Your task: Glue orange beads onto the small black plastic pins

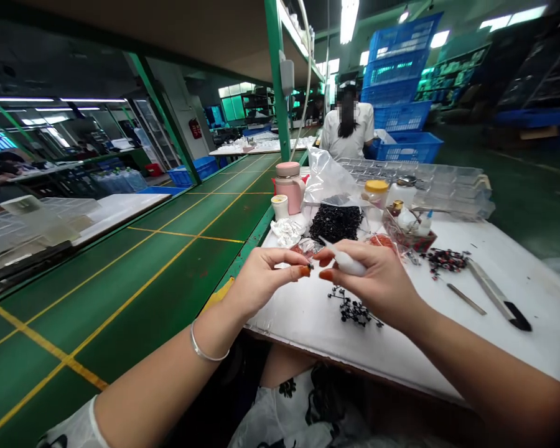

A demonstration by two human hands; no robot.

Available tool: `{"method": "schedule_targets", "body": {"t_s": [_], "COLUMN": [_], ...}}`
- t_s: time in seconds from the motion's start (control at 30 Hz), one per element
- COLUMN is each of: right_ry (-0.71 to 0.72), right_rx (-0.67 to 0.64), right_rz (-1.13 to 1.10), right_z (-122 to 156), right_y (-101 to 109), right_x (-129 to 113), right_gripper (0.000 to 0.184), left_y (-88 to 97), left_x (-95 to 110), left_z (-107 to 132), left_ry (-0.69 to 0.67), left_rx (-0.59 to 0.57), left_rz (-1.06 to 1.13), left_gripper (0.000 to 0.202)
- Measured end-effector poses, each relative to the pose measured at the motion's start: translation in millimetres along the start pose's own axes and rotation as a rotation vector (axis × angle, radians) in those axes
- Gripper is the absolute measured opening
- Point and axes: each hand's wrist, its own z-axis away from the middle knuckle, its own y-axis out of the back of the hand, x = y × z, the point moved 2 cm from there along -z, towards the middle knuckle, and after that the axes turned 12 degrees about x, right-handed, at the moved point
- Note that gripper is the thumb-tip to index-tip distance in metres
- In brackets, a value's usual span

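I seem to be at an applying step: my left hand (256,277) is closed in a fingertip pinch on a tiny black part (310,266), and my right hand (382,280) grips a white squeeze bottle (350,263), nozzle (328,244) angled up. Both are above the bench (532,283), on my side of the heap of black pieces (336,222). Bringing nozzle to part would call for steadiness.

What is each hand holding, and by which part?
Right hand: a white squeeze bottle, by its body. Left hand: a tiny black piece; which part is unclear.
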Motion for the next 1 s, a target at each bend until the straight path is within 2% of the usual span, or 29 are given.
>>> {"method": "schedule_targets", "body": {"t_s": [0.1,0.33,0.53,0.63,0.87,1.0], "right_ry": [0.077,0.22,0.216,0.153,0.005,-0.132], "right_rx": [0.0,0.088,0.082,0.067,0.049,0.033], "right_rz": [-0.019,0.055,0.101,0.083,0.017,-0.052], "right_z": [3.0,10.9,13.6,10.9,-0.4,-6.2], "right_y": [-8.6,-9.5,-11.1,-14.5,-32.1,-41.7], "right_x": [-7.2,-7.3,-9.6,-7.9,-5.7,-3.1], "right_gripper": [0.007,0.003,0.007,0.011,0.017,0.022], "left_y": [-0.2,3.5,0.5,3.7,19.1,25.3], "left_x": [0.7,4.0,2.3,1.4,4.4,7.5], "left_z": [4.8,8.2,8.0,6.0,-1.0,-1.3], "left_ry": [0.001,-0.024,0.008,-0.02,-0.199,-0.488], "left_rx": [-0.034,-0.037,-0.063,-0.035,0.093,0.211], "left_rz": [0.035,0.009,0.057,0.06,-0.054,-0.289], "left_gripper": [0.014,0.014,0.014,0.014,0.008,0.004]}}
